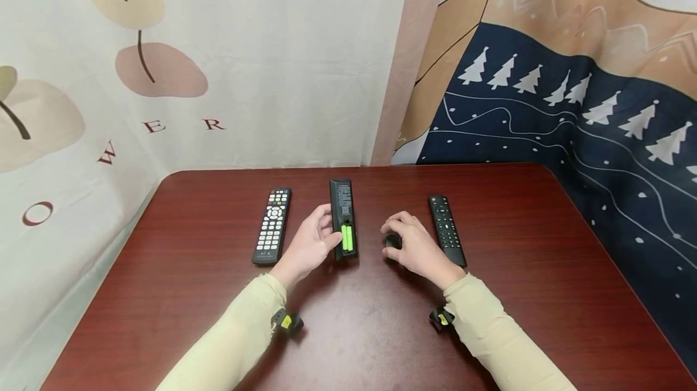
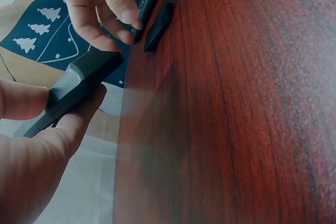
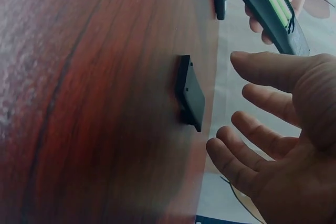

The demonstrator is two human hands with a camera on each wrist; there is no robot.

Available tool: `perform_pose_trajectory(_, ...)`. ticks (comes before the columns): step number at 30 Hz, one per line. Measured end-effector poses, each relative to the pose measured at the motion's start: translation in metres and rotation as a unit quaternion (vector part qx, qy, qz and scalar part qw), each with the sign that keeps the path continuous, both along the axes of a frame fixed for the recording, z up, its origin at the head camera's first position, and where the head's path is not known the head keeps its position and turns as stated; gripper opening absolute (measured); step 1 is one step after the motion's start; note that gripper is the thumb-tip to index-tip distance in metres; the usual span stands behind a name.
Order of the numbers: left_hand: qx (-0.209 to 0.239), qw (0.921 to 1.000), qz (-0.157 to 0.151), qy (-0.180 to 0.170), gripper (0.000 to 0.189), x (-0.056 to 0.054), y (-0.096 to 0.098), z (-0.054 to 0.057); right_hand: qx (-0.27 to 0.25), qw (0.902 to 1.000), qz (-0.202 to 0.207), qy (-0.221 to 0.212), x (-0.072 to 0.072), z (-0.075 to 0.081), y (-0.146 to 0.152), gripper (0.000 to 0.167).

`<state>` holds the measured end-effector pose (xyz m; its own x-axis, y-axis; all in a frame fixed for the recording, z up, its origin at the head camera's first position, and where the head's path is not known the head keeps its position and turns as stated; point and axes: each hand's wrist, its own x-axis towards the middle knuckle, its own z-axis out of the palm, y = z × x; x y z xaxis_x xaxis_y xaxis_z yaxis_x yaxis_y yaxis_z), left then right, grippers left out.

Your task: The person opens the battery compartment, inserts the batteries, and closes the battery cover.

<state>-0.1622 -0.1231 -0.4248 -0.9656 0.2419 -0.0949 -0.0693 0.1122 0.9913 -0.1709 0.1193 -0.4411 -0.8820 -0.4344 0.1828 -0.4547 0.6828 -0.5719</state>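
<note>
My left hand (image 1: 306,247) grips a black remote control (image 1: 342,197) between thumb and fingers, its back facing up. The battery bay is uncovered, and green batteries (image 1: 347,238) lie in it side by side. In the left wrist view the held remote (image 2: 79,82) is tilted and raised above the table. My right hand (image 1: 418,247) hovers over a small black battery cover (image 1: 391,241) with fingers spread and bent. The right wrist view shows this cover (image 3: 192,95) lying on the table, apart from the fingertips.
A remote with white buttons (image 1: 272,227) lies face up left of my left hand. Another black remote (image 1: 449,231) lies just beyond my right hand. Both rest on the reddish-brown table (image 1: 190,318), whose far edge meets a hanging curtain (image 1: 305,76).
</note>
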Motion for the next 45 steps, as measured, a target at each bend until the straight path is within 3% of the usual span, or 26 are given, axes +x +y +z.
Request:
perform_pose_trajectory(14,-0.009,0.9999,0.001,-0.01,0.058,-0.0023,0.0007,-0.0046,0.063,0.9967,0.001,-0.052,0.0,-0.003,0.0036,0.044)
perform_pose_trajectory(30,-0.012,0.9999,-0.002,-0.004,0.058,-0.0026,0.0002,-0.0082,0.094,0.9948,0.024,-0.031,0.0019,-0.0072,0.0047,0.047)
perform_pose_trajectory(45,0.002,0.9999,-0.009,-0.009,0.056,-0.0022,0.0023,-0.0092,0.073,0.9967,0.022,-0.028,0.0034,-0.0049,0.0027,0.042)
